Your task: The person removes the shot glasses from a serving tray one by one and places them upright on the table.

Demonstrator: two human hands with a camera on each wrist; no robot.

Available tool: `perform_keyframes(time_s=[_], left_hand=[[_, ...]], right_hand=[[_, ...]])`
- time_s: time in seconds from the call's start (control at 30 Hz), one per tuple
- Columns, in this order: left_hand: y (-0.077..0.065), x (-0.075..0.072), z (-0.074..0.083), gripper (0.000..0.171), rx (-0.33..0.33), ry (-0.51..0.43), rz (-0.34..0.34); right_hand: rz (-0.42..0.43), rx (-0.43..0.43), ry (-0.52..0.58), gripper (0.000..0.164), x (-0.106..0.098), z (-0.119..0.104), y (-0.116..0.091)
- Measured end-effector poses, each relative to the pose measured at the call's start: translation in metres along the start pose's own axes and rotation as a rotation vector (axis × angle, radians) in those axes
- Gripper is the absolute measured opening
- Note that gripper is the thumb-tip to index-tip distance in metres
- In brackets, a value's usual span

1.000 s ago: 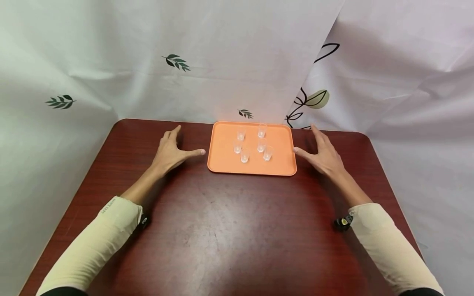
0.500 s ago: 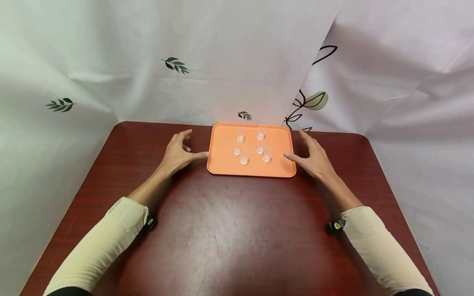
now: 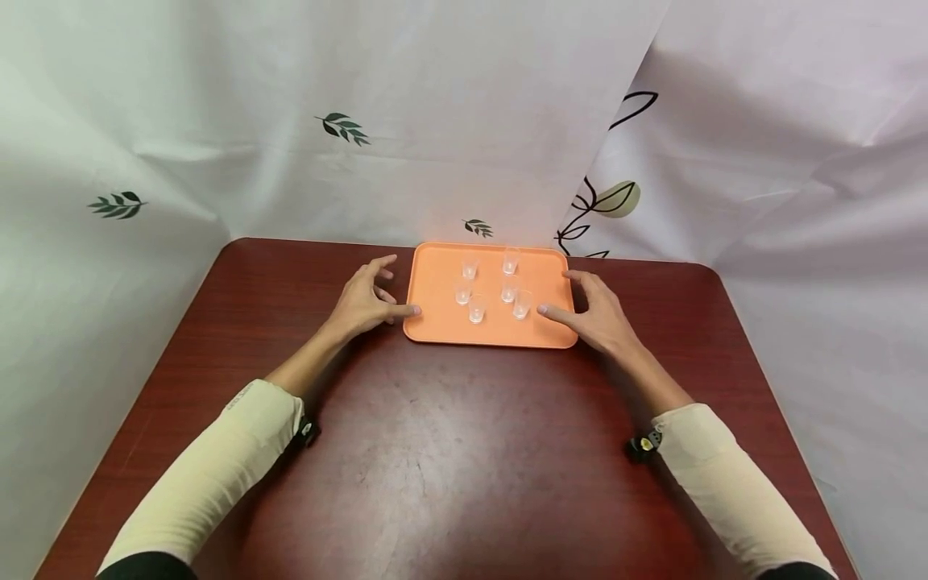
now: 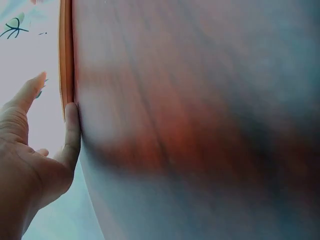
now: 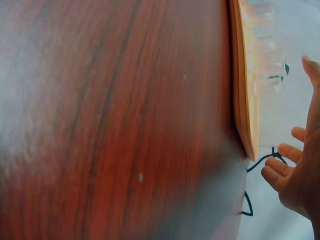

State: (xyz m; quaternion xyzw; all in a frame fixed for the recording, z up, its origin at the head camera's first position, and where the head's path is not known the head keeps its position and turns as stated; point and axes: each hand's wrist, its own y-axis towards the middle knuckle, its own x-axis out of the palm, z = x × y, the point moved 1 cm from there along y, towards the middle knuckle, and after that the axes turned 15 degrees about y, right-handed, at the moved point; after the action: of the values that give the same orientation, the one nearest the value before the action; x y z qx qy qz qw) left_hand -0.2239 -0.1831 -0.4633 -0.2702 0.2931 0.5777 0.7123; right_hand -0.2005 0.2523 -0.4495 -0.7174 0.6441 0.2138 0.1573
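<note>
An orange tray (image 3: 435,278) lies at the far edge of the table, with several small clear cups standing on it, among them a front cup (image 3: 476,312). At its left side my left hand (image 3: 362,302) has the thumb tip overlapping the tray's edge, the other fingers loosely bent outside it. My right hand (image 3: 598,316) is at the opposite side, thumb stretched over the tray near a cup (image 3: 521,307), fingers by the right rim. In the right wrist view, that hand (image 5: 300,175) shows apart from the tray's corner, its fingers holding nothing.
The dark red wooden table (image 3: 449,451) spreads out in front of the tray. White cloth (image 3: 464,97) with leaf prints hangs right behind the table and along both sides.
Both hands have moved inward, the left one rightward and the right one leftward, until their thumbs overlap the tray's sides. Tray and cups have stayed in place.
</note>
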Motion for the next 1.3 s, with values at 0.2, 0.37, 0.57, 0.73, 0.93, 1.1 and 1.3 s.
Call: perform_keyframes(time_s=[0.2,0.37,0.57,0.73,0.93,1.1,1.3], left_hand=[[0.01,0.004,0.002,0.111,0.025,-0.019,-0.087],[0.016,0.006,0.003,0.111,0.043,-0.022,-0.139],[0.02,0.008,0.003,0.106,0.049,0.004,-0.201],[0.024,0.008,0.005,0.115,0.035,0.023,-0.276],[0.03,0.005,0.011,0.13,0.061,0.183,-0.31],[0.035,0.005,0.016,0.138,0.086,0.274,-0.315],[0.036,0.006,0.019,0.142,0.079,0.301,-0.319]], right_hand=[[-0.015,0.019,-0.004,0.097,0.012,-0.005,0.0],[-0.032,0.026,0.013,0.098,0.023,-0.008,0.0],[-0.053,0.037,0.059,0.097,0.035,-0.01,0.0],[-0.079,0.066,0.126,0.101,0.041,-0.008,0.0],[-0.128,0.062,0.205,0.103,0.046,-0.007,-0.002],[-0.113,0.059,0.266,0.097,0.049,-0.007,-0.001],[-0.058,0.082,0.35,0.08,0.053,-0.01,0.002]])
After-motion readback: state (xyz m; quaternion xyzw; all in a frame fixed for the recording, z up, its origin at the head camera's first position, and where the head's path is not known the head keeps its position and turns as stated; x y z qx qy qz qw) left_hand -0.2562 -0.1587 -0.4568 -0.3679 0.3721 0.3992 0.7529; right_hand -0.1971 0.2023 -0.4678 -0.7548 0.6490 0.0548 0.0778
